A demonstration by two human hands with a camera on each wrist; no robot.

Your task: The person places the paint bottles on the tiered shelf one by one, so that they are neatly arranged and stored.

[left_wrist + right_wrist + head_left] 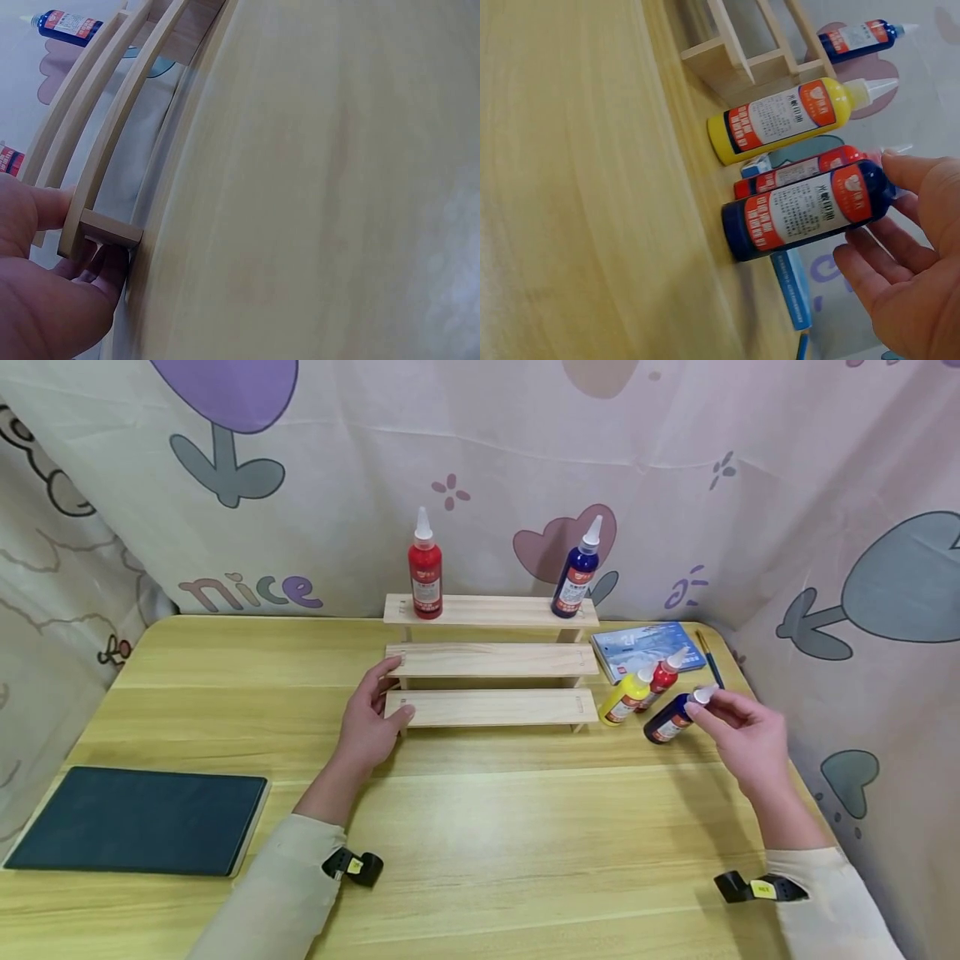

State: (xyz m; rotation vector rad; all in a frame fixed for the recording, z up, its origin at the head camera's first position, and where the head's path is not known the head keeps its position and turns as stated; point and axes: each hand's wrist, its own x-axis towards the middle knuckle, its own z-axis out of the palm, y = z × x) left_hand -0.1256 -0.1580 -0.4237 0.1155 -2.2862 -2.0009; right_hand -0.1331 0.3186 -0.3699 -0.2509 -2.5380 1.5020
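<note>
1. Right sleeve (pixel 832 893), nearest.
2. Right hand (pixel 746 739), closer, pinches blue bottle (pixel 670 722) by its cap (pixel 702 695); body lies 8 o'clock from fingers (pixel 861 274), long axis 8-to-2 (head view).
3. Left hand (pixel 367 722) grips shelf (pixel 491 708), bottle's 9 o'clock.

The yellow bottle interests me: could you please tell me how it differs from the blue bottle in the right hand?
Colour: the yellow bottle is bright yellow, the held blue bottle dark blue.
Contact: the right hand pinches the held blue bottle near its top; no hand touches the yellow bottle.
Place: the yellow bottle is beside the wooden rack, the held blue bottle farther right.
Both have a pale nozzle and similar label.
</note>
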